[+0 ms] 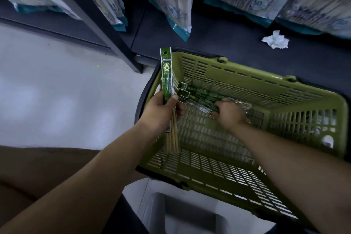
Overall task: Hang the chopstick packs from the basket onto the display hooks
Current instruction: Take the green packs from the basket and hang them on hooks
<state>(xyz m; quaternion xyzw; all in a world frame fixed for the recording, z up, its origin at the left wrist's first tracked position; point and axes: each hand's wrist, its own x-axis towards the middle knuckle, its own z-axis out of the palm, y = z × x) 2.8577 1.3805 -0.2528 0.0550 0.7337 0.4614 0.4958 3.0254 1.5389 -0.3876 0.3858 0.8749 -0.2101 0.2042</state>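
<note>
A green slatted shopping basket (296,93) lies on the floor against a dark shelf base. My left hand (161,112) grips an upright pack of chopsticks (166,74) with a green label and a hang hole at its top; the bamboo tips stick out below my fist, over the basket's left rim. My right hand (228,113) reaches into the basket, its fingers curled on the green chopstick packs (201,94) lying on the bottom. No display hooks are in sight.
Large bags of disposable chopsticks (176,0) hang or stand along the dark shelf at the top. A crumpled white tissue (275,40) lies on the shelf base at the right. A dark shelf post (106,30) runs diagonally at the left, over pale floor.
</note>
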